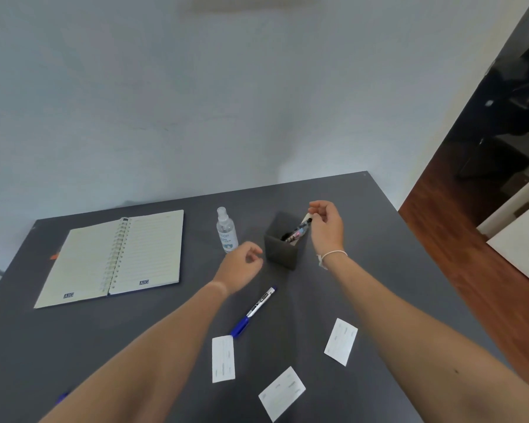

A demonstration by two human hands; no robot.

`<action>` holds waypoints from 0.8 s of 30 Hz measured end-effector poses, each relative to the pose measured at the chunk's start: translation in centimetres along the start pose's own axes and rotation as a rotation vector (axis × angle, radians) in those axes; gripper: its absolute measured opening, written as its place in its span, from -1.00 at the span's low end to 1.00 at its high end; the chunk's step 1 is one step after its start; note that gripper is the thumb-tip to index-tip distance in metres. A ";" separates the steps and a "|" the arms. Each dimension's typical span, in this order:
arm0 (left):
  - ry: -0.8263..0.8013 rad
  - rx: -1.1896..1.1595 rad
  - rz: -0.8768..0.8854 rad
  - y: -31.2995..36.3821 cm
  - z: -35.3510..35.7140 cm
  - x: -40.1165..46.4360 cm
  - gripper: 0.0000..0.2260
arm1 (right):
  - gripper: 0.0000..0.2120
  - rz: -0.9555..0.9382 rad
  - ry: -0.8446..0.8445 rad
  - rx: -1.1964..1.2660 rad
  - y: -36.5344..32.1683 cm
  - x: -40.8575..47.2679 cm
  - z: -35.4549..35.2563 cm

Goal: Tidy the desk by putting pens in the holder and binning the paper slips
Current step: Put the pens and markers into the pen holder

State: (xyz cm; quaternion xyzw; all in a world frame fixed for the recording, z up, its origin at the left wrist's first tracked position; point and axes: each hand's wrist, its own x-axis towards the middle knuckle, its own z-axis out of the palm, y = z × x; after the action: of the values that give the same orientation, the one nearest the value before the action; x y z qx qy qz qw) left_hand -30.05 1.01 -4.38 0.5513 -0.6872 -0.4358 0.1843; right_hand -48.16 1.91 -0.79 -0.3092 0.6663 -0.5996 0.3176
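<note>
A dark square pen holder (280,250) stands mid-desk. A pen (297,232) leans inside it, its top end at the fingertips of my right hand (326,227), which hovers over the holder's right rim. My left hand (242,267) floats just left of the holder, fingers loosely curled, holding nothing. A blue-capped marker (255,309) lies on the desk in front of the holder. Three white paper slips lie nearer me: one at the left (223,358), one in the middle (282,392), one at the right (341,341). A bit of another blue pen (63,397) peeks out beside my left forearm.
An open spiral notebook (113,259) lies at the left of the grey desk (409,285). A small clear spray bottle (226,232) stands just left of the holder. The desk's right edge drops to a wooden floor (471,254). No bin is in view.
</note>
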 end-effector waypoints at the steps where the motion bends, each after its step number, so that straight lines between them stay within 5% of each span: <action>1: -0.072 0.078 -0.019 -0.5 0.2 -0.6 -0.89 | -0.66 0.004 0.015 -0.003 0.0 0.0 -0.2; 7: -0.309 0.393 -0.065 -1.8 2.2 -3.4 -0.66 | -0.67 0.021 0.045 -0.048 0.5 -1.0 -1.2; 16: -0.027 0.126 -0.011 -0.7 0.9 -3.2 -0.91 | -0.68 0.122 0.086 -0.079 2.9 -4.2 -2.7; 24: 0.225 -0.245 0.194 6.7 -3.8 0.7 -0.88 | -0.73 0.190 0.035 -0.062 3.5 -5.9 -1.3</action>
State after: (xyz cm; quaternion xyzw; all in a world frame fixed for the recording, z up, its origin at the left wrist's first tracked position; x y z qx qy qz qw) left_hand -31.53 -1.03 2.93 0.5013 -0.6539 -0.4318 0.3669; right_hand -45.69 7.71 -3.82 -0.2438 0.7162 -0.5512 0.3519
